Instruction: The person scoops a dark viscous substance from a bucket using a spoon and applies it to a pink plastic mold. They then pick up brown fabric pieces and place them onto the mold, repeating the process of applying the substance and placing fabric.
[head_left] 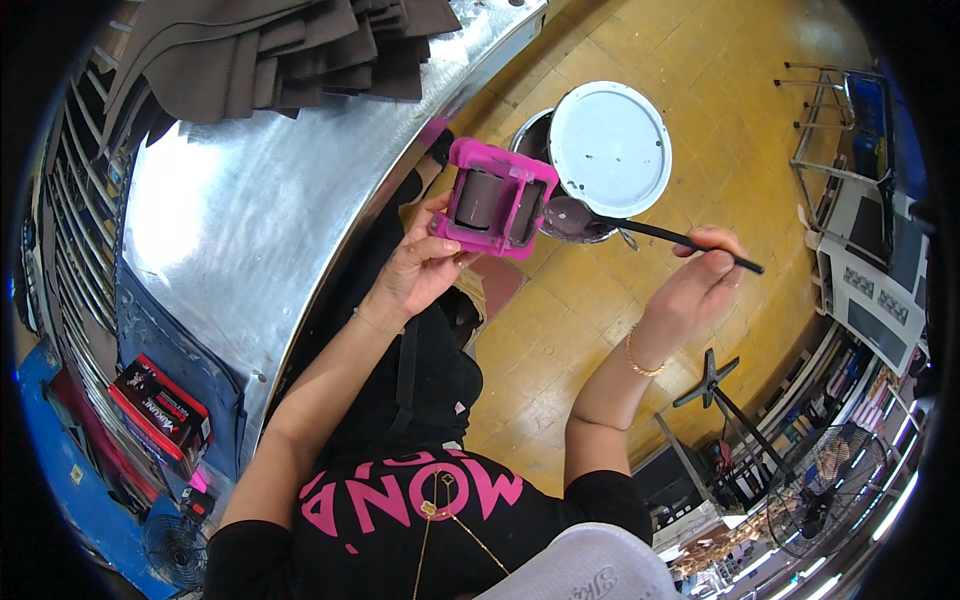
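Observation:
My left hand [415,268] is closed on the lower edge of a bright pink tray [503,157], holding it tilted off the table's edge. Inside the tray sits a brown-coated roller [481,200], with a narrower compartment beside it. My right hand [703,280] grips the black handle of a ladle [660,232]. The ladle's bowl, filled with thick brown liquid, is at the tray's right side, above an uncovered part of a bucket [522,132]. A pale round lid [610,150] lies across most of that bucket, hiding much of its inside.
A shiny metal table [250,220] stands to the left, with a stack of brown cut sheets [260,65] at its far end. A red and black box [160,412] lies at the near left. At right are a standing fan [825,490] and a metal-framed stool [825,120].

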